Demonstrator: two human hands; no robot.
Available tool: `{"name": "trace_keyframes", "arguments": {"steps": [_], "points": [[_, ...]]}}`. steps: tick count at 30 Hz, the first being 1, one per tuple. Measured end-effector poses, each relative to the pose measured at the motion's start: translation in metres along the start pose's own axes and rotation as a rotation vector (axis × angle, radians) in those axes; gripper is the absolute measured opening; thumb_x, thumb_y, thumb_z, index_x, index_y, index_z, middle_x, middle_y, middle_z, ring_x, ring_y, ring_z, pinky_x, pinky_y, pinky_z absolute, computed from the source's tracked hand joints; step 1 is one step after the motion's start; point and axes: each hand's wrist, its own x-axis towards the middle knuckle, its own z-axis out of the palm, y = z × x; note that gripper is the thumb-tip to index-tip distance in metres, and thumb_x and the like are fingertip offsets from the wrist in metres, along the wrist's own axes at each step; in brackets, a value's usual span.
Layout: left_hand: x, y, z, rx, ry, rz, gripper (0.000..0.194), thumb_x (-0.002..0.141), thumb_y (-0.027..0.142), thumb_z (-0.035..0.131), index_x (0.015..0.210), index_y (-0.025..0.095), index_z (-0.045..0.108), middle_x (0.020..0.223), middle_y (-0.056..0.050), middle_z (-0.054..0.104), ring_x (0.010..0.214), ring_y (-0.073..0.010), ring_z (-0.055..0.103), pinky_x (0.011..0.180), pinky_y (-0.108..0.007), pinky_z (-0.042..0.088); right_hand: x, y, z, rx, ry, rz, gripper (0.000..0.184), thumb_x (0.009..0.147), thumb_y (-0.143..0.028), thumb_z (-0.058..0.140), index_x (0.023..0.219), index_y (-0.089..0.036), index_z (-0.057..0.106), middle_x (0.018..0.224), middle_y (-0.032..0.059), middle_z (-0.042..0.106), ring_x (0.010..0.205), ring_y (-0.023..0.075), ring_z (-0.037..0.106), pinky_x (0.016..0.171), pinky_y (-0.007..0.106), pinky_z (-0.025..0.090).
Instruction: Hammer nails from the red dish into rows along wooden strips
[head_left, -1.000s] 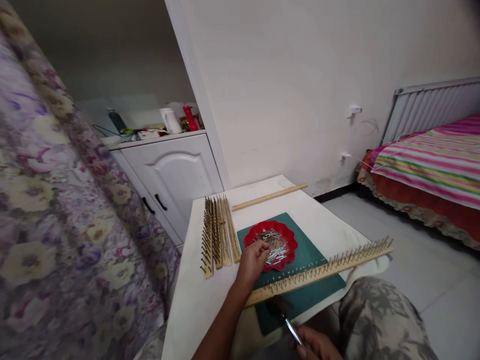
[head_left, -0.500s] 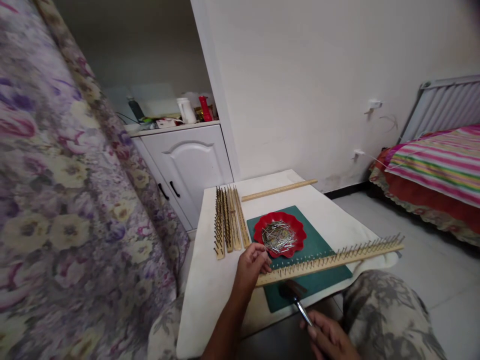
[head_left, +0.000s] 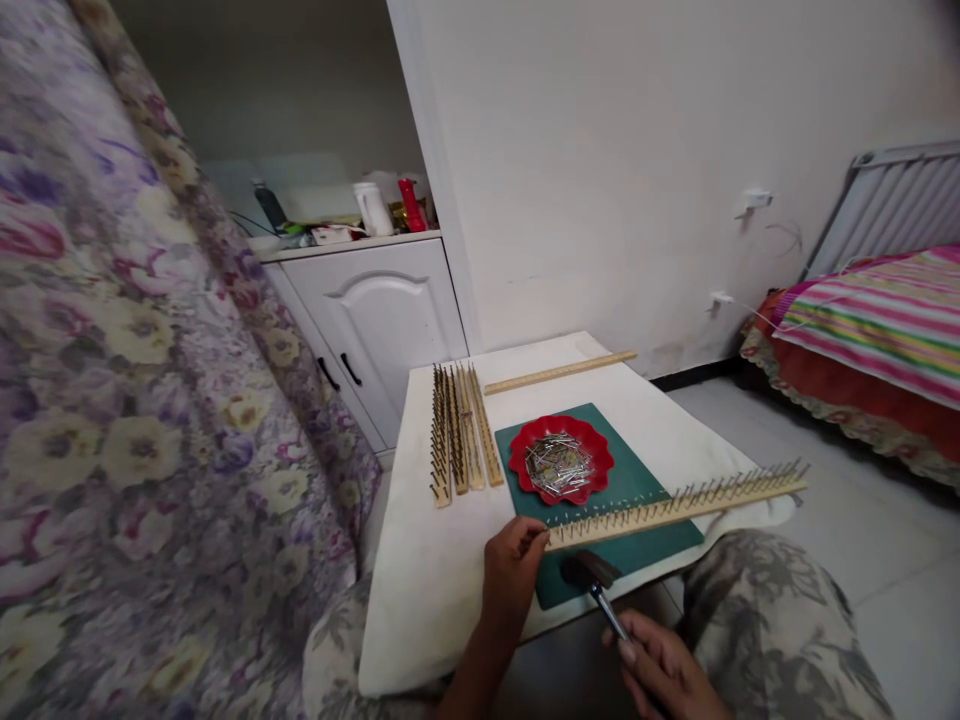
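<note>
My left hand is closed in a pinch at the left end of a wooden strip, with a nail mostly hidden between its fingertips. Rows of upright nails stand along the strip, which lies across a green mat and reaches past the table's right side. My right hand grips the handle of a hammer. The dark hammer head hovers near the mat's front edge, just below the strip. Behind the strip, a red scalloped dish full of loose nails sits on the mat.
Several nail-studded strips lie side by side at the table's left. Another wooden strip lies along the back of the white-covered table. A floral curtain hangs at left, a cabinet stands behind, and a bed is at right.
My left hand has moved down from above the strip to its left end, its fingertips now against the wood. The hammer in my right hand stays in nearly the same place.
</note>
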Motion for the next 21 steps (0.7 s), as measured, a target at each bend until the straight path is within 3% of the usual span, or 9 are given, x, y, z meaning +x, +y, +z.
{"name": "trace_keyframes", "arguments": {"steps": [13,21], "points": [[0.001,-0.003,0.004,0.070,-0.017,0.072,0.015,0.081,0.027,0.051,0.077,0.019,0.063,0.073,-0.001,0.063,0.070,-0.0141,0.058,0.065,-0.021,0.043,0.001,0.003,-0.002,0.009,0.024,-0.017,0.047,0.079,-0.066,0.046,0.084,-0.020,0.047,0.042,-0.0120,0.039,0.032,0.0042,0.024,0.033,0.016,0.015],[0.002,-0.005,0.005,0.104,-0.021,0.131,0.014,0.078,0.023,0.052,0.071,0.018,0.063,0.075,-0.002,0.060,0.070,-0.0135,0.056,0.062,-0.021,0.042,-0.006,-0.037,0.008,0.017,0.021,-0.020,0.049,0.077,-0.067,0.048,0.084,-0.019,0.048,0.041,-0.0118,0.040,0.031,0.0043,0.024,0.033,0.016,0.013]]}}
